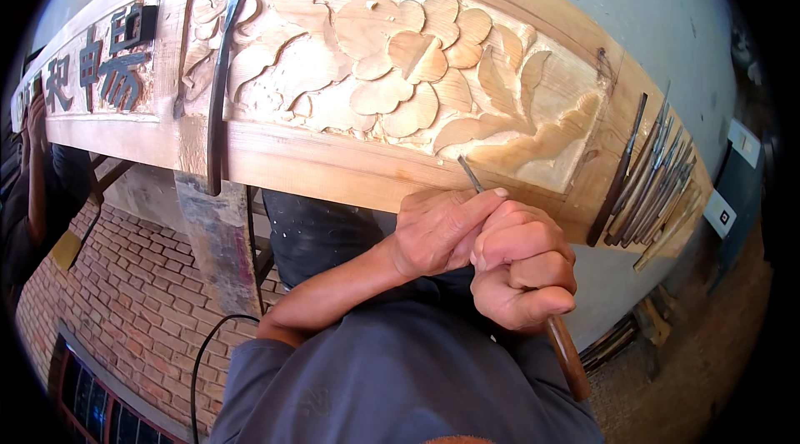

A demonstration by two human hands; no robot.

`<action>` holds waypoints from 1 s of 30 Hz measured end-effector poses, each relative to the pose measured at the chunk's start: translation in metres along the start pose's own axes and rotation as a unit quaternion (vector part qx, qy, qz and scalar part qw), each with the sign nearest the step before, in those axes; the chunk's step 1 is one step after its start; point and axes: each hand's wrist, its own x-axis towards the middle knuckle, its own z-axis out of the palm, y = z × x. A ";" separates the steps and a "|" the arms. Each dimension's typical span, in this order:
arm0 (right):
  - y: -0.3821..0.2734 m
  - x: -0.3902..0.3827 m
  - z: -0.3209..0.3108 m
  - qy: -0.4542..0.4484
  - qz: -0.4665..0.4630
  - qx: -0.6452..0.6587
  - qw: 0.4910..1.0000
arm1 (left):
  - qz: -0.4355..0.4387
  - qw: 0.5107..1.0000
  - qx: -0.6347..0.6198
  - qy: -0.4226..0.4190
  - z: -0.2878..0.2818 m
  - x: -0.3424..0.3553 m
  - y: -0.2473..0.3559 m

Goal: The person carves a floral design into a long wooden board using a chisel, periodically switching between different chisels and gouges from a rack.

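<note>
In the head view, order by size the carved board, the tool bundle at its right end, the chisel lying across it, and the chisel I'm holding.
1. Carved board
2. Tool bundle
Unsure: lying chisel and held chisel; your left hand and right hand hide the latter's middle, and it may be nearer the camera.

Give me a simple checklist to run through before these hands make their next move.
1. Left hand and right hand both gripping the chisel: ok.
2. Chisel tip touching the carved panel: cannot tell.
3. Panel free of loose tools: not ok, a long dark-handled tool lies across it.
4. Spare tools away from the tip: ok, grouped at the right end.
5. Co-worker's hand away from the tip: ok, far left.
</note>
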 end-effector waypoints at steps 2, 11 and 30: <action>-0.004 0.002 -0.004 0.024 -0.012 0.074 0.997 | 0.040 0.998 -0.034 -0.046 -0.002 -0.001 -0.004; -0.002 0.004 -0.010 0.022 0.083 0.100 0.991 | 0.004 1.000 -0.012 -0.010 0.001 0.005 0.001; 0.003 -0.009 -0.007 0.075 0.046 0.142 0.986 | 0.013 1.000 -0.015 -0.012 0.005 0.004 -0.001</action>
